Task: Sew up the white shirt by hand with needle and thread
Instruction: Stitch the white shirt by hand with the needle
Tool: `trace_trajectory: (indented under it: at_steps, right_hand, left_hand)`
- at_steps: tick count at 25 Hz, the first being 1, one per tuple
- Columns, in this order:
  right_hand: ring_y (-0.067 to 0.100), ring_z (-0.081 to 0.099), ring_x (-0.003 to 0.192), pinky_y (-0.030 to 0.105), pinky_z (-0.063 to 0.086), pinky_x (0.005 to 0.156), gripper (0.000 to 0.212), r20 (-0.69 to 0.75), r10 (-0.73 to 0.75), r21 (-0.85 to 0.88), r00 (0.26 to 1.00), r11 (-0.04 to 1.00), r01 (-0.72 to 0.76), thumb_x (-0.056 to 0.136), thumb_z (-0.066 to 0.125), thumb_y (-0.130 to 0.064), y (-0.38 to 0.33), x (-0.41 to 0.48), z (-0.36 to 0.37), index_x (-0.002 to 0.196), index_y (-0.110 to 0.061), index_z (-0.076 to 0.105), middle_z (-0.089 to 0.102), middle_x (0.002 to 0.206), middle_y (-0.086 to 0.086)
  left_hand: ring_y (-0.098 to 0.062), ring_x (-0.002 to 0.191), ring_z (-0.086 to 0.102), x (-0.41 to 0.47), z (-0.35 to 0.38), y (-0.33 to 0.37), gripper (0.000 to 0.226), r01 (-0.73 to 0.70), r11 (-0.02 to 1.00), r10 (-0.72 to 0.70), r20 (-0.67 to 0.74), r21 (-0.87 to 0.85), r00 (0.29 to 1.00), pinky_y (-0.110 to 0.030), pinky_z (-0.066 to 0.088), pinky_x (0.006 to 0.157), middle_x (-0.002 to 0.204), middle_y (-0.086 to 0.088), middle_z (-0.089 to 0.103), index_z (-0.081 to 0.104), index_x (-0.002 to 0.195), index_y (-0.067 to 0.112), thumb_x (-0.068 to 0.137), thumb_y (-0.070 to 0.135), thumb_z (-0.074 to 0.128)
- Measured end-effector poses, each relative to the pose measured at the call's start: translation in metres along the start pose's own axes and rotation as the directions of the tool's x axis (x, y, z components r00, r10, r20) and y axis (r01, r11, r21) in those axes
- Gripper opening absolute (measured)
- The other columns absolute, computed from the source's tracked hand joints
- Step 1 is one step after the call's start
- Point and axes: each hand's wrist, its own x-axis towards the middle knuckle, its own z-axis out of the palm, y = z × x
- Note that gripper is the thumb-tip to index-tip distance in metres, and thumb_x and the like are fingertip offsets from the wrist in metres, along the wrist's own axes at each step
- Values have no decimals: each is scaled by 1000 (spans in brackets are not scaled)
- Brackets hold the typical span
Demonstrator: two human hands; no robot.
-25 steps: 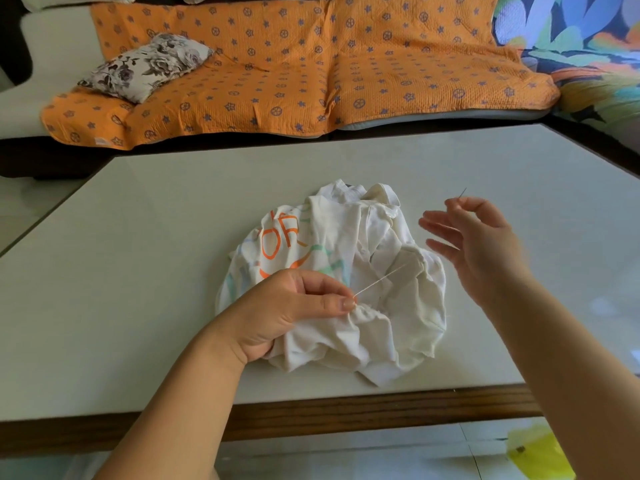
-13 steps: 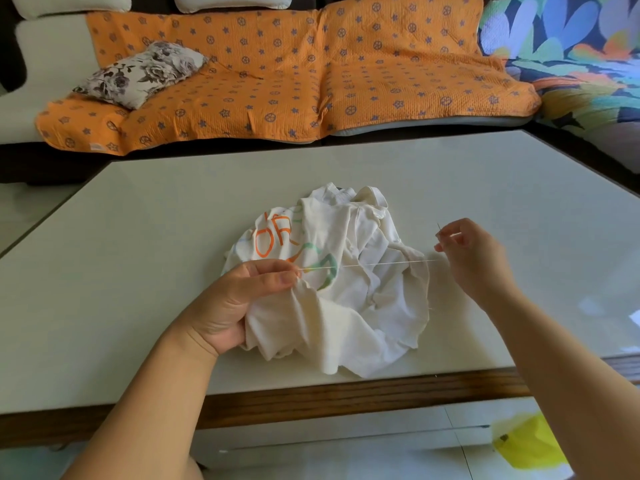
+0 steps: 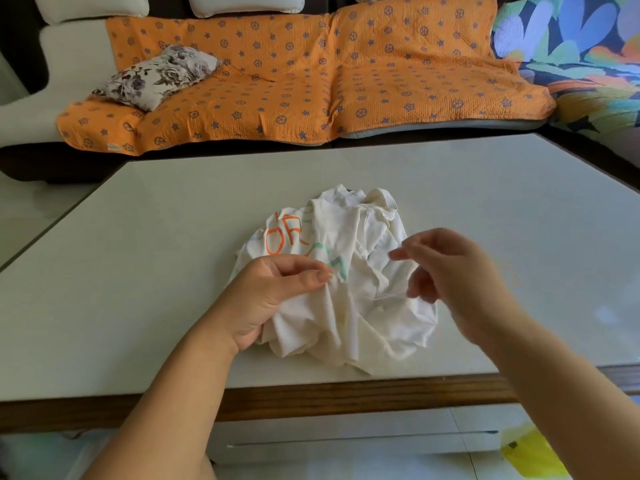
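A crumpled white shirt (image 3: 349, 237) with orange and green print lies near the front of the pale table (image 3: 138, 271). My left hand (image 3: 273, 296) pinches a fold of the shirt between thumb and forefinger at its left side. My right hand (image 3: 450, 271) hovers over the shirt's right part, blurred by motion, with its fingers curled together as in a pinch. The needle and thread are lost in the blur there.
The table's wooden front edge (image 3: 311, 396) runs just below the shirt. Behind the table stands a sofa with an orange patterned cover (image 3: 311, 81) and a floral pillow (image 3: 156, 76). Something yellow (image 3: 530, 455) lies on the floor at the lower right.
My right hand, which had drawn the thread taut out to the right with the needle, has swung back left over the shirt. My left hand keeps its pinch on the fabric.
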Motion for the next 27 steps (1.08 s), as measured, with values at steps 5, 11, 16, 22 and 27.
trace_trajectory:
  at_steps: [5,11,16,22,27]
  right_hand:
    - [38,72,69,44,58,65,12,336,50,154,940,982,-108,99,54,-17,-16,-36,38,100,-6,58,73,72,10]
    - [26,75,74,37,62,70,11,252,4,188,968,981,-53,96,56,-5,-9,-25,36,103,-7,65,76,79,10]
    - [20,75,70,28,62,67,20,259,-32,79,965,997,12,92,57,1,-8,-25,33,95,-11,73,75,76,7]
    - [11,74,69,17,58,67,20,323,-35,-73,946,995,61,89,59,-2,-7,-22,32,91,-14,75,76,72,2]
    - [5,72,65,8,52,61,22,359,-17,-148,933,986,75,89,59,-3,-10,-23,32,90,-18,75,75,68,-2]
  left_hand:
    - [-9,79,70,2,10,-3,12,-87,979,90,-7,183,996,-20,56,70,81,0,76,80,76,23,65,24,74]
    - [-12,88,70,3,-7,-2,17,-81,924,74,34,374,997,-30,56,85,89,-1,77,79,82,26,67,32,74]
    - [-7,89,68,5,-11,-2,18,-113,914,113,22,390,993,-26,51,88,88,3,76,78,83,23,68,32,73]
    - [-6,83,66,8,-12,-3,17,-121,910,121,25,397,992,-23,48,82,84,3,75,76,81,23,69,34,73]
    - [-4,80,66,8,-11,-3,17,-113,910,107,38,398,994,-18,49,77,81,5,74,76,80,24,69,35,72]
